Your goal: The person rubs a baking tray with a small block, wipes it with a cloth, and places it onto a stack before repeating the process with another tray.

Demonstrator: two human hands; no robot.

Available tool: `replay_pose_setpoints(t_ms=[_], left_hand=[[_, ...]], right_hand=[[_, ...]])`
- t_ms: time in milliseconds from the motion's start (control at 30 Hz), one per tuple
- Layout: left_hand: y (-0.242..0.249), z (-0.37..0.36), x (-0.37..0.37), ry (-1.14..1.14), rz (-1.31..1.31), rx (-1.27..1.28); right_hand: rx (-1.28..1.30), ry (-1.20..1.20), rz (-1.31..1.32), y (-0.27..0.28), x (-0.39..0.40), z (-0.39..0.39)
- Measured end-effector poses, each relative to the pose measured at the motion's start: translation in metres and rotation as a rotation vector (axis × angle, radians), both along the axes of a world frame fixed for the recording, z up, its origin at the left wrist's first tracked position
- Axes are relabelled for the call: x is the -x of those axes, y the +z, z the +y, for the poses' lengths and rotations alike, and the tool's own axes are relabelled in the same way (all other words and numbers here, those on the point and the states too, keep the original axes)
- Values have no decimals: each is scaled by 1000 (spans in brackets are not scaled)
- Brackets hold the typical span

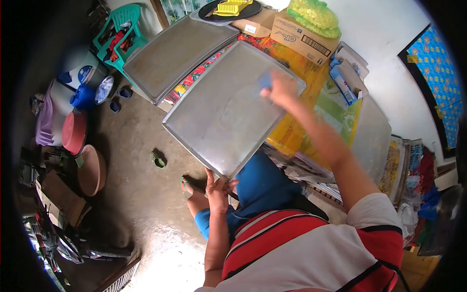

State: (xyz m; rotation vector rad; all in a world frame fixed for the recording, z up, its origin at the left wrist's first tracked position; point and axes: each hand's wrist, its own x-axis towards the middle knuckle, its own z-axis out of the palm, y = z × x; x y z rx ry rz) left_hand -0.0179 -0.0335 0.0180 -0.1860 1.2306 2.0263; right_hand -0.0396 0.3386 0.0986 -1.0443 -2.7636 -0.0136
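Note:
A large, shallow metal baking tray [221, 104] lies tilted across the table's edge and above my lap. My left hand [219, 189] grips its near corner, with fingers at the rim and underside. Over the tray's far right part, my right hand [283, 88] is blurred by motion. It holds a small blue wiping pad [265, 81] against or just above the metal surface; whether it is sponge or cloth cannot be made out. Beyond the tray to the left sits another metal tray [180, 56], with its rim close by.
A patterned yellow tablecloth [287, 131] covers the table, which bears a cardboard box [299, 36], a yellow-green bag [315, 17] and a blue box [343, 85]. A green chair [119, 34], basins [92, 170] and a green clog [158, 159] are on the left floor.

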Motion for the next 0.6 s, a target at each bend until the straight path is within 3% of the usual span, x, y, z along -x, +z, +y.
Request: replay_pose_setpoints(t_ms=[67,167,300,400,500,600], left_hand=[[-3,1,2,8,-14,-11],[-5,1,3,0,-5,-15],[-10,1,3,4,-24,-22],[-8,0,3,-6,-16,-26],[-3,2,2,-12,-9,24],[7,6,2,20,-42,12]], right_hand=[[101,-242,88,15,8,67],[225,-128,58,8,23,38],[-42,304,-10,-18,24,-62],[65,-40,151,2,44,23],[130,-100,80,-9,56,5],[28,319,-57,-10,46,-108]])
